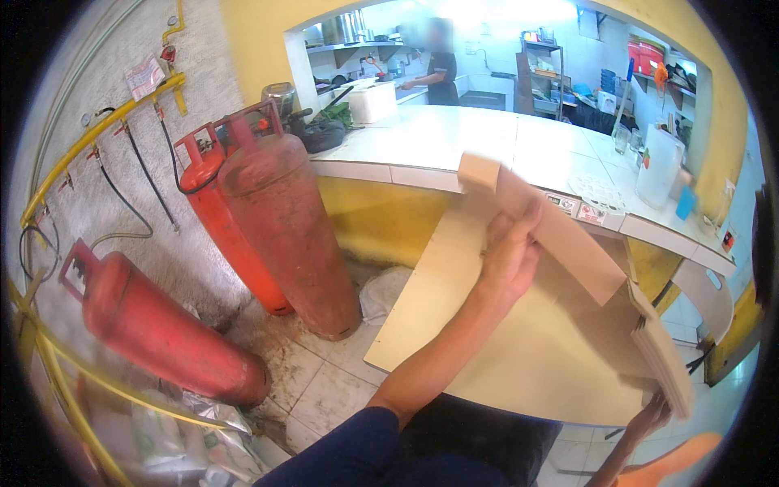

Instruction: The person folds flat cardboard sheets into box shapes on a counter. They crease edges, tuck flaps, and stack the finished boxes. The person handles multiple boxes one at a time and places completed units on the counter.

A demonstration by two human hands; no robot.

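My left hand (508, 259) is over the pale table (438, 316), its fingers closed around a piece of brown cardboard (572, 243). This piece has a long flat strip and a small folded end (478, 172) above the hand. At the lower right, my right hand (652, 415) grips the near end of several layers of folded cardboard (663, 365). Motion blur and the layers partly hide those fingers. Whether the two lots of cardboard are joined is hard to tell.
Red gas cylinders (286, 231) stand left of the table, with another (176, 329) nearer me. A white tiled counter (450, 134) runs behind, holding a clear pitcher (659, 167) and glasses (622, 139). A person (442, 70) stands in the kitchen beyond. An orange chair (675, 459) is at lower right.
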